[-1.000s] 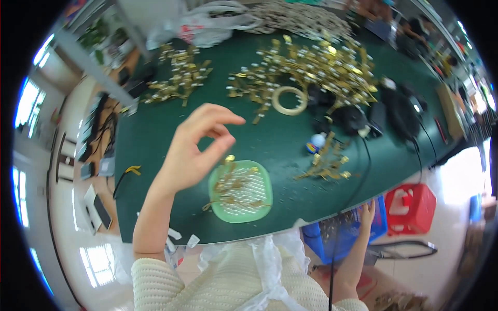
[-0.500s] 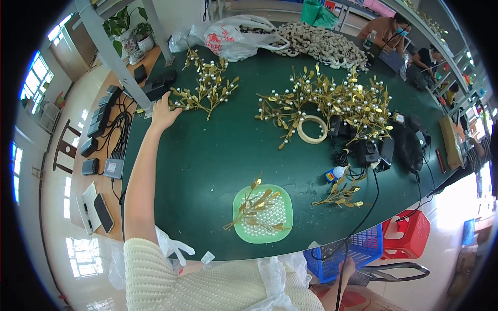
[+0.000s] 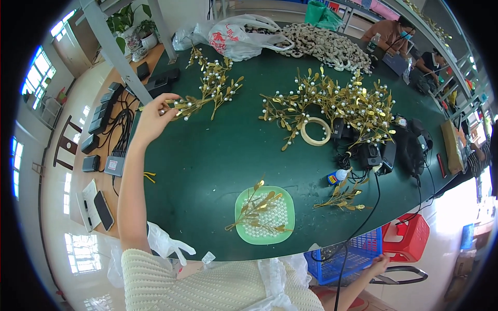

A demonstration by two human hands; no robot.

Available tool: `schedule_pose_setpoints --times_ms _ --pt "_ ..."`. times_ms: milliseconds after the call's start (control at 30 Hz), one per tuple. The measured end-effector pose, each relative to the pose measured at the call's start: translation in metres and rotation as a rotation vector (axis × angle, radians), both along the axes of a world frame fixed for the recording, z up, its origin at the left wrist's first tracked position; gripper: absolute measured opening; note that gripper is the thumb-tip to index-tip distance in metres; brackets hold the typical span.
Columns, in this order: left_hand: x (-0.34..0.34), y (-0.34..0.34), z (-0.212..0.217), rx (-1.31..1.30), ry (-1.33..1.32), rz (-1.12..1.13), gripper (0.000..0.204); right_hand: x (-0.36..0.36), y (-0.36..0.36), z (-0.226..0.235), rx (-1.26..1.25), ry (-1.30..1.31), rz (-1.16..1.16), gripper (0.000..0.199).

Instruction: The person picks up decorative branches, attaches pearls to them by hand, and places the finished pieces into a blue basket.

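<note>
At the table's far left, my left hand (image 3: 155, 119) pinches a gold-leaved sprig with pearl beads (image 3: 189, 108); fingers cover part of it. Beside it lies another beaded gold sprig (image 3: 215, 83). My right hand (image 3: 380, 264) is low at the right, beside a blue plastic basket (image 3: 342, 267) and a red stool (image 3: 415, 241); its finger pose is too small to make out. In front of me, a light green tray (image 3: 290, 228) holds loose pearl beads (image 3: 267, 217), with a bare gold sprig (image 3: 254, 205) lying across it. More bare sprigs (image 3: 342, 198) lie right of the tray.
A heap of beaded sprigs (image 3: 332, 98) lies at the back right, beside a tape roll (image 3: 302, 136). Black adapters (image 3: 371, 155), cables and a small blue-and-white bottle (image 3: 337, 177) are nearer. A metal post (image 3: 116, 54) stands far left. Two people sit at the far right.
My left hand has drawn slightly nearer and left, now pinching a beaded sprig pulled away from the other. My right hand has moved right and a little up, towards the red stool.
</note>
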State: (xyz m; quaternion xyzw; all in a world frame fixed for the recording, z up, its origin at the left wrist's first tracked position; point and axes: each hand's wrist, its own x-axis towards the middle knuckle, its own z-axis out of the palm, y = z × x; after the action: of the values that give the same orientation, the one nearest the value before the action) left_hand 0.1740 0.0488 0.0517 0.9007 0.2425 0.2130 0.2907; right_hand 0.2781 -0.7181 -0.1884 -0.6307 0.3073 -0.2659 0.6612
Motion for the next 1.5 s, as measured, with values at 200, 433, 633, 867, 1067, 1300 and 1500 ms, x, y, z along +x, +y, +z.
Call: schedule_pose_setpoints --times_ms 200,433,633,867,1067,1300,1500 --pt "0.009 -0.122 0.073 -0.181 -0.227 -0.368 0.037 0.020 0.150 0.188 -0.137 -0.354 0.272 0.027" --pt "0.040 -0.254 0.066 -0.029 -0.327 -1.000 0.045 -0.035 0.268 0.249 -0.378 -0.662 1.110 0.062" --pt "0.051 -0.273 0.066 -0.057 -0.204 -1.176 0.061 -0.041 0.214 0.241 -0.460 -0.516 0.709 0.032" --pt "0.094 -0.134 0.003 0.078 -0.226 -0.377 0.056 -0.040 0.058 0.211 -0.544 -0.143 -0.004 0.029" --pt "0.093 0.002 -0.080 0.057 -0.071 0.139 0.071 -0.012 -0.038 0.049 -0.513 0.240 0.155 0.031" --pt "0.126 0.014 -0.106 0.097 -0.072 0.175 0.079 0.020 -0.004 -0.024 -0.399 0.276 0.348 0.039" --pt "0.174 0.029 -0.066 0.499 -0.157 0.006 0.044 0.044 0.021 0.008 -0.520 0.189 0.431 0.025"
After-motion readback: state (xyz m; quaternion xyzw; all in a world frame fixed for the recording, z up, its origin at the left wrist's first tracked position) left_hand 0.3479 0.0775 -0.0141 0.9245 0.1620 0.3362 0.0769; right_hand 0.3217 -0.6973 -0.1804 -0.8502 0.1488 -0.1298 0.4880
